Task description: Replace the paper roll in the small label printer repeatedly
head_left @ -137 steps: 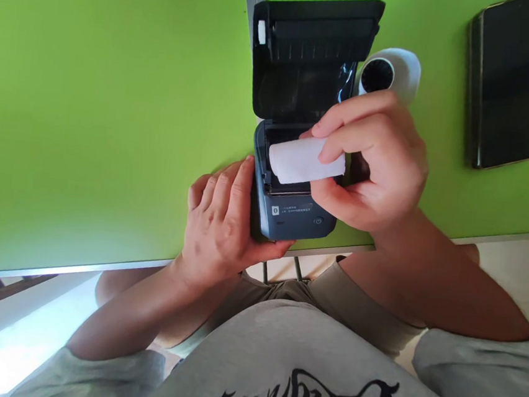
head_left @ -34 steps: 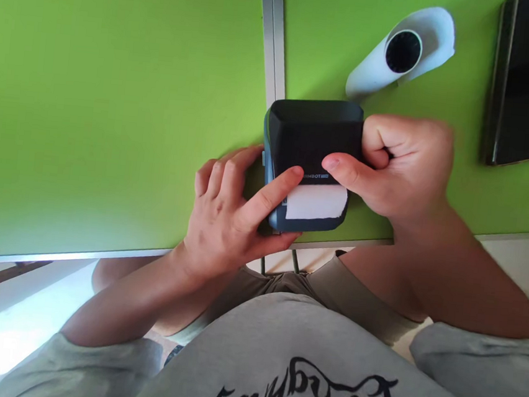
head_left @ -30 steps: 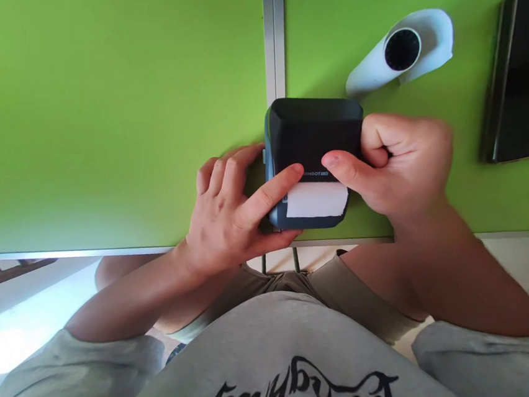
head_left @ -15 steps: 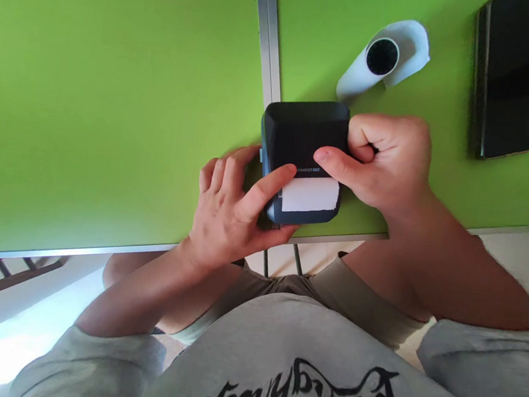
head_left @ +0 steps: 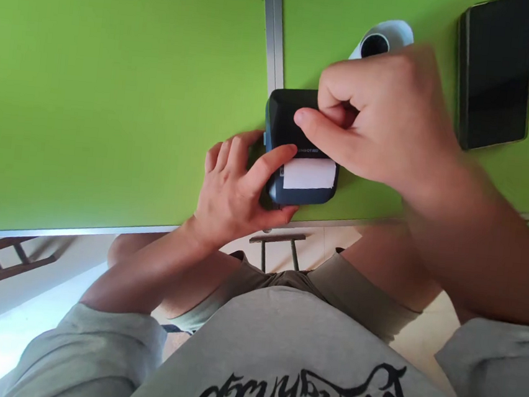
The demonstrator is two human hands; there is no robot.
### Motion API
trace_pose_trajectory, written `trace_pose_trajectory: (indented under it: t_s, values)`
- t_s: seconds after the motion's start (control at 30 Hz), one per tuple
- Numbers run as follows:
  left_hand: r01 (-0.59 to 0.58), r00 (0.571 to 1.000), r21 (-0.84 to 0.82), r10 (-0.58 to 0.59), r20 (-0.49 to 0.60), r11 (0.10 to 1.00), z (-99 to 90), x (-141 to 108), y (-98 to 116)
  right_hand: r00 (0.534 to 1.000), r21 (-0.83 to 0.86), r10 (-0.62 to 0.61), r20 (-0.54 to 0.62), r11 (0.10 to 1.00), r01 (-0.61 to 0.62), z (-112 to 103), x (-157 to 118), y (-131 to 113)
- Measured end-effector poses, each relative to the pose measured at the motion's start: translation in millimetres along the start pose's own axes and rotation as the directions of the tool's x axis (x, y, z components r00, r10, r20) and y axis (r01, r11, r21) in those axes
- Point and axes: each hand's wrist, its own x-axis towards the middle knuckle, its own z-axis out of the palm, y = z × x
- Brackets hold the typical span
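A dark label printer (head_left: pixel 282 110) lies near the table's front edge, a white label strip (head_left: pixel 308 174) out of its slot. My left hand (head_left: pixel 232 192) grips its left side, index finger on top by the lettering and thumb along the front edge. Over the printer's right part is my right hand (head_left: pixel 380 116), closer to the camera, with fingers curled in and the thumb stretched over the lid. Whether it touches the lid or holds anything inside the curl, I cannot tell. Behind it, partly covered, stands a white paper roll (head_left: pixel 393 31) with a dark hollow middle.
A black phone-like device (head_left: pixel 498 74) lies at the far right of the green table (head_left: pixel 116 84). A grey metal seam (head_left: pixel 272 31) runs across the tabletop to the printer. Below the front edge, a wooden stool or chair (head_left: pixel 6 261) shows at the left.
My right hand has risen from the printer's right side and moved up and left over the lid. My left hand keeps its hold on the printer. The view has shifted slightly.
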Motion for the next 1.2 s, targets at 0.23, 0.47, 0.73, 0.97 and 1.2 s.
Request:
trace_pose_trajectory:
  t_s: [0.23, 0.47, 0.73, 0.97, 1.2]
  values:
    - [-0.031, 0.997, -0.024, 0.030, -0.072, 0.999, -1.1, 2.8, -0.9, 0.999, 0.145, -0.033, -0.011, 0.989, 0.034, -10.7, -6.0, 0.2]
    - [-0.037, 0.996, -0.033, 0.034, -0.085, 0.999, -3.0, 4.6, -1.2, 0.991, 0.168, -0.043, 0.124, 0.986, 0.022, -20.1, -0.9, 12.2]
    - [-0.031, 0.999, -0.034, 0.030, -0.029, 0.999, -5.8, 1.1, -3.7, 0.963, 0.357, -0.038, 0.266, 0.932, -0.062, -7.2, -13.6, 25.5]
    - [-0.050, 0.997, -0.007, 0.050, -0.058, 0.999, -7.4, 0.3, -4.9, 0.957, 0.744, -0.046, 0.287, 0.640, -0.193, 6.2, -17.5, 42.6]
    - [-0.046, 0.997, 0.019, 0.047, -0.063, 0.999, -9.1, 1.8, -3.6, 0.955, 0.775, -0.061, 0.289, 0.601, -0.196, 12.1, -17.8, 46.3]
